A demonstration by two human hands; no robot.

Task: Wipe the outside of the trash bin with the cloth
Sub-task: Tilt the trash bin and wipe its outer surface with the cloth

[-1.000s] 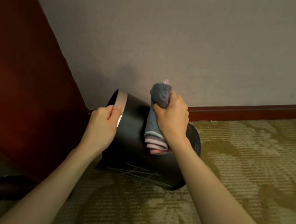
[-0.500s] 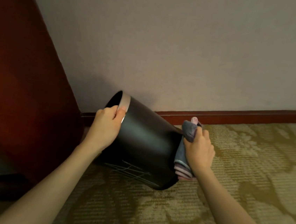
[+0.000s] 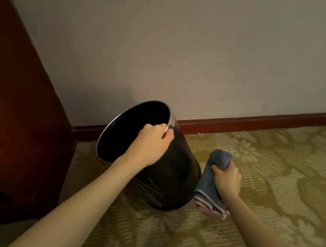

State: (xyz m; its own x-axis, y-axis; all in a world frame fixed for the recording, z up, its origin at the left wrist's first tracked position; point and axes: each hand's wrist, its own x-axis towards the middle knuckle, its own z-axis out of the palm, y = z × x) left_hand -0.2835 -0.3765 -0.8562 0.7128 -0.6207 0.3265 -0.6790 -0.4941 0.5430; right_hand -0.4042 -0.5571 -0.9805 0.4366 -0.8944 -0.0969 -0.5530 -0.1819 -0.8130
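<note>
A black round trash bin with a silver rim stands on the carpet, tilted to the left so its dark inside shows. My left hand grips the rim at its near right side, fingers curled over the edge. My right hand holds a folded blue-grey cloth with pink layers at its lower end. The cloth hangs just right of the bin's lower wall; I cannot tell whether it touches.
A dark red wooden cabinet stands close on the left. A plain wall with a red-brown skirting board runs behind the bin. Patterned olive carpet stretches to the right and front.
The bin has swung from lying nearly on its side to almost upright. My right hand with the cloth slid down the bin's side and off to its right.
</note>
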